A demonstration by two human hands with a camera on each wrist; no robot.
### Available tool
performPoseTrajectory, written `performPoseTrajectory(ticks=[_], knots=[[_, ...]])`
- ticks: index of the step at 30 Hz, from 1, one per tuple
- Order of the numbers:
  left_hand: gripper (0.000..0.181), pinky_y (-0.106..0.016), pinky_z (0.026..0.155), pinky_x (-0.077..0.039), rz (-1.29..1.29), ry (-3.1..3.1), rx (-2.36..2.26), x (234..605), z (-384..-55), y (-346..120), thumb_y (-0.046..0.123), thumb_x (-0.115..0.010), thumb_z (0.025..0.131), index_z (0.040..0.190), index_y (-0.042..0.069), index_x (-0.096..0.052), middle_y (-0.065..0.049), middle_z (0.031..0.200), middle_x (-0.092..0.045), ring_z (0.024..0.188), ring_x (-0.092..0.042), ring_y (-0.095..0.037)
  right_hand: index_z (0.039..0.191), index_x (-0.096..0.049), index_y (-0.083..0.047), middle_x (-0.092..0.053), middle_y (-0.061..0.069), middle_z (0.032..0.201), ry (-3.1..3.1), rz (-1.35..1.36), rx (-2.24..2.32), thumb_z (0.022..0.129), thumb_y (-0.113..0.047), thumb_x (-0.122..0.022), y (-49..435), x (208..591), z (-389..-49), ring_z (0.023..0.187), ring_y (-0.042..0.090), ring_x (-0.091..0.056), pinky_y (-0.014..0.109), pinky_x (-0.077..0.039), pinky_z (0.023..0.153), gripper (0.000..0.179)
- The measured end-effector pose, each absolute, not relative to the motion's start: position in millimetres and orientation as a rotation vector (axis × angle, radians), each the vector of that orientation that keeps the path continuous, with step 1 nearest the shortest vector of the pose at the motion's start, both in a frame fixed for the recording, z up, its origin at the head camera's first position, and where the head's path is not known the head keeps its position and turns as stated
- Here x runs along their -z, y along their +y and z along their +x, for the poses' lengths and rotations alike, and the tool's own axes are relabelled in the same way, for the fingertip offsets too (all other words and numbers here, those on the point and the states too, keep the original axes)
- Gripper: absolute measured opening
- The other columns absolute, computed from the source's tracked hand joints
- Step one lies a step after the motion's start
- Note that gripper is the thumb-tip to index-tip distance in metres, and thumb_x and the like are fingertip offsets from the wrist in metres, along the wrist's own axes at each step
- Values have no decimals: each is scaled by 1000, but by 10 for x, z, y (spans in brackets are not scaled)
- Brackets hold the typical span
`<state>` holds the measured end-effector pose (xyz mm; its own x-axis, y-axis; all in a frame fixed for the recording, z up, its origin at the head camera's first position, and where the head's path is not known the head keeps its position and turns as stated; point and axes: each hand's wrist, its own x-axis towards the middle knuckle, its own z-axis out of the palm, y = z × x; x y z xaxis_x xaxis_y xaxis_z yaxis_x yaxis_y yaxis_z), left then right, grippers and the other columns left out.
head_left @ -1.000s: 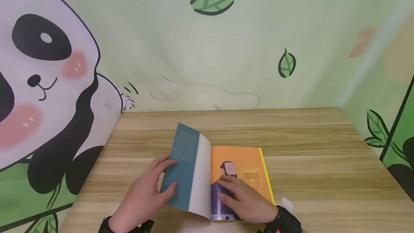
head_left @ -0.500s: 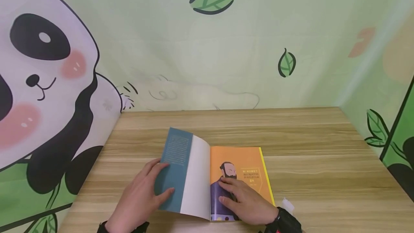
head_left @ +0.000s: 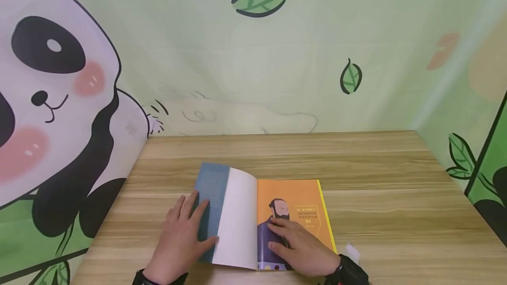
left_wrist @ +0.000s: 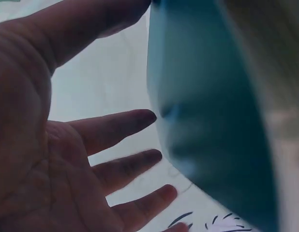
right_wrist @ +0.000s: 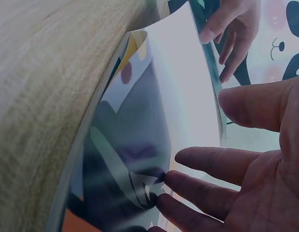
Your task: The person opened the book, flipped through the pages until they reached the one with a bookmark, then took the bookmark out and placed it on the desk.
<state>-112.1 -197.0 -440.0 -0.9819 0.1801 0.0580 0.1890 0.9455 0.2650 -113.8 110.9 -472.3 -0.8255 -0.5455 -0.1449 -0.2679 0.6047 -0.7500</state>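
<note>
A book lies open near the front of the wooden table. Its right side is an orange page (head_left: pixel 273 188) with a drawn bearded figure in purple. On the left are a white page (head_left: pixel 239 214) and a teal cover flap (head_left: pixel 215 184) with small printed text. My left hand (head_left: pixel 180 232) rests on the flap with fingers spread, thumb toward the white page. In the left wrist view its fingertips come right up to the teal flap (left_wrist: pixel 207 111). My right hand (head_left: pixel 303 245) lies on the orange page, fingers extended over the figure; the right wrist view shows fingertips touching the page (right_wrist: pixel 130 121).
The wooden table (head_left: pixel 376 179) extends behind and to both sides of the book. A small white scrap (head_left: pixel 352 252) lies beside the right wrist. A backdrop cloth with a panda (head_left: pixel 59 100) and leaves (head_left: pixel 259 0) rises along the back and sides.
The teal flap and white page have come down toward the table on the left, with my left hand on the flap. My right hand has stayed on the orange page.
</note>
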Motion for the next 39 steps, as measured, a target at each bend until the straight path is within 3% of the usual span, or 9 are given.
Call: performPoseTrajectory(ticks=[4,8,18,25,29,36,39], knots=[[84,-77,115,-21,-344,-3116,441,4468,-1144,-1885,41,-88,81,150,7,-54,-20,166,-34,154,-23,-53,153,-48,-3,-37,14,166,2466,-659,1078,108,-46,-51,1114,4749,-1141,154,39,-33,65,-31,118,63],[79,-74,118,-20,-399,-3138,494,4515,-1156,-1791,34,-88,82,150,9,-55,-15,166,-37,156,-24,-48,153,-48,-2,-38,14,165,2476,-664,1073,107,-45,-52,1115,4763,-1138,153,39,-34,65,-31,118,63],[74,-63,116,-38,-516,-3114,440,4590,-1169,-1579,35,-90,79,142,8,-61,-17,154,-52,143,-46,-46,148,-54,0,-44,12,162,2544,-663,1060,106,-42,-55,1134,4767,-1133,151,39,-38,64,-34,117,59],[77,-57,107,-49,-540,-3149,397,4608,-1214,-1446,45,-88,80,141,6,-62,-17,152,-52,140,-46,-44,147,-56,-2,-45,13,160,2538,-633,1081,106,-42,-56,1172,4781,-1147,150,39,-39,65,-34,116,58],[76,-56,109,-47,-616,-3132,324,4660,-1243,-1358,49,-85,81,141,9,-62,-16,150,-54,136,-49,-42,147,-57,-2,-46,14,159,2562,-619,1086,105,-40,-58,1189,4774,-1140,148,39,-41,65,-35,115,56],[58,-74,97,-45,-716,-3131,342,4751,-1232,-1215,48,-77,90,143,29,-63,-8,154,-52,138,-45,-48,146,-58,-4,-49,13,157,2584,-595,1113,105,-41,-58,1243,4775,-1138,146,39,-44,64,-38,113,55],[53,-81,95,-41,-698,-3175,375,4775,-1228,-1170,47,-72,93,144,33,-62,-5,157,-49,140,-40,-50,145,-59,-5,-49,12,156,2579,-570,1127,106,-41,-58,1276,4788,-1148,146,39,-44,65,-39,111,54]])
